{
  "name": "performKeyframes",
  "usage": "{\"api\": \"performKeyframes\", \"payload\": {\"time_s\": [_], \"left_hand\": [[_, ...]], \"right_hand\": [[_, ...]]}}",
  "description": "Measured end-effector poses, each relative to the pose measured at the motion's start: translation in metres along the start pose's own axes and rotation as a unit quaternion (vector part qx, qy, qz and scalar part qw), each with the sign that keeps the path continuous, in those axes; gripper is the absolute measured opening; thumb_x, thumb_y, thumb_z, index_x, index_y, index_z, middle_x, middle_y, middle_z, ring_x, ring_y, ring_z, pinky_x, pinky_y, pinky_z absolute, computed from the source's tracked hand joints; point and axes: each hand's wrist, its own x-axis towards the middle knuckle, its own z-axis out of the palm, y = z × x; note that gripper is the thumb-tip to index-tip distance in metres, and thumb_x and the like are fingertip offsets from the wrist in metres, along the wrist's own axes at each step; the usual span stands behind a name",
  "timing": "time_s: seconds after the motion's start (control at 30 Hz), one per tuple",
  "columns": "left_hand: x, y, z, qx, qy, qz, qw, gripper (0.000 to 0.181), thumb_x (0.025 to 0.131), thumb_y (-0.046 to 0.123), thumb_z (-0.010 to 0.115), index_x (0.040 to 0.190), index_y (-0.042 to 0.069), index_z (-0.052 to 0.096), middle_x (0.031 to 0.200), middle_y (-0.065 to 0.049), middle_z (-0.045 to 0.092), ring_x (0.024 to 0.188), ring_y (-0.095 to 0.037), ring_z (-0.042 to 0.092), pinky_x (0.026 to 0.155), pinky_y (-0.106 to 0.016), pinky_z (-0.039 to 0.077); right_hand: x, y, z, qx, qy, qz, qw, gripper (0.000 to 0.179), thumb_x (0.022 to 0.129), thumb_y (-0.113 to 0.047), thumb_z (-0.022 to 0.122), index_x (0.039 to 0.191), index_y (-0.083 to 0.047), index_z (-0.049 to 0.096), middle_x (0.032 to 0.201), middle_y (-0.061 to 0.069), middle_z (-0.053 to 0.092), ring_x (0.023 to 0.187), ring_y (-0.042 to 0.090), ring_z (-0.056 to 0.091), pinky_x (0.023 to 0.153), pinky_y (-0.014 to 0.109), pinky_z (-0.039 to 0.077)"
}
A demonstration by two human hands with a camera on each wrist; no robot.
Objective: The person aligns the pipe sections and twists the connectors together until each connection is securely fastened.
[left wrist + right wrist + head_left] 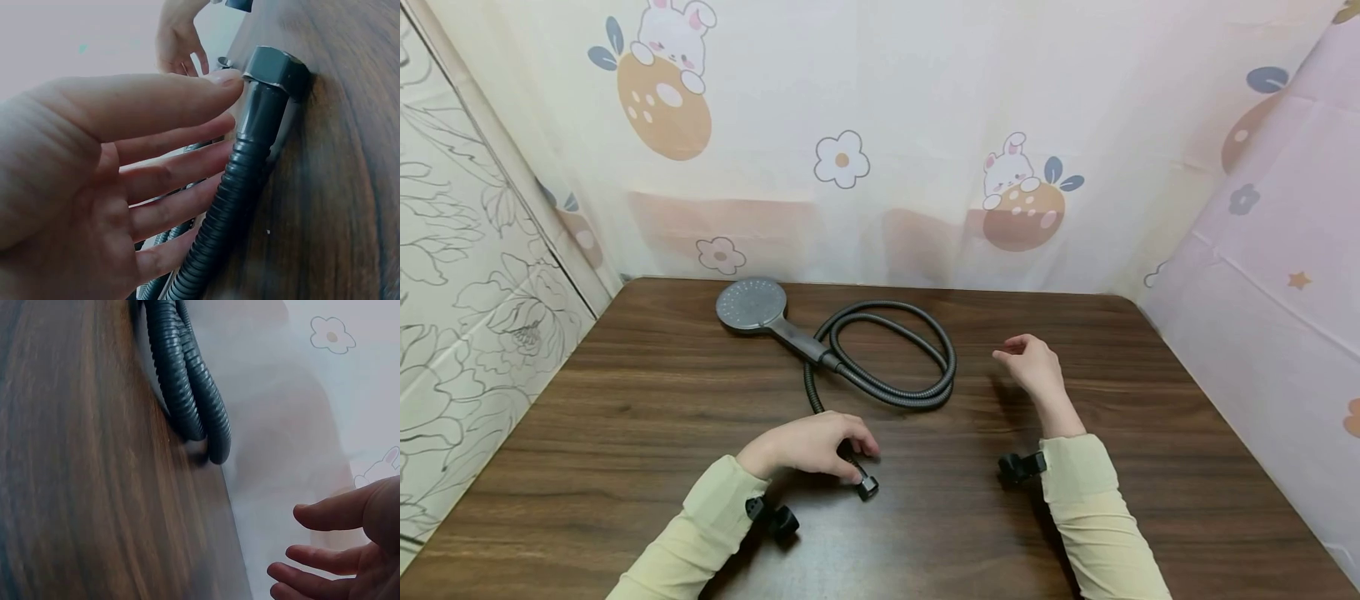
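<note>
A grey handheld shower head (751, 305) lies face up at the table's back left. Its dark ribbed hose (917, 398) is coiled in loops to the right, and the hose end runs forward under my left hand (820, 444). In the left wrist view, the thumb reaches the hex nut (275, 65) at that end, while the long fingers extend beside the ribbed hose, not curled round it. My right hand (1033, 367) hovers over the table right of the coil, fingers loosely bent and holding nothing. The right wrist view shows the hose loops apart from those fingers.
The brown wooden table (625, 417) has its back edge against a patterned curtain (910, 100). Another printed curtain (1285, 350) hangs along the right, and a floral panel (467, 275) stands at the left. A black camera is strapped to each wrist.
</note>
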Motion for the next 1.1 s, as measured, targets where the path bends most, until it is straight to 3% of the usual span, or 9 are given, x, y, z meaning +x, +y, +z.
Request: {"api": "performKeyframes", "payload": {"time_s": [0.8, 1.1], "left_hand": [[0.003, 0.006, 0.005, 0.04, -0.013, 0.021, 0.9989, 0.027, 0.074, 0.02, 0.075, 0.099, 0.016, 0.067, 0.093, 0.009, 0.057, 0.085, -0.005, 0.053, 0.076, -0.016, 0.041], [0.004, 0.007, 0.006, 0.051, -0.012, 0.024, 0.9983, 0.026, 0.073, 0.02, 0.075, 0.098, 0.017, 0.068, 0.091, 0.011, 0.056, 0.083, -0.003, 0.051, 0.075, -0.014, 0.04]], "right_hand": [[-0.001, 0.023, -0.017, -0.002, 0.032, 0.02, 0.9993, 0.053, 0.09, -0.026, 0.052, 0.128, 0.007, 0.039, 0.122, 0.03, 0.047, 0.109, 0.043, 0.044, 0.089, 0.051, 0.037], [-0.001, 0.028, -0.021, -0.004, 0.035, 0.041, 0.9986, 0.053, 0.089, -0.021, 0.054, 0.129, 0.009, 0.037, 0.121, 0.03, 0.046, 0.099, 0.042, 0.05, 0.087, 0.05, 0.039]]}}
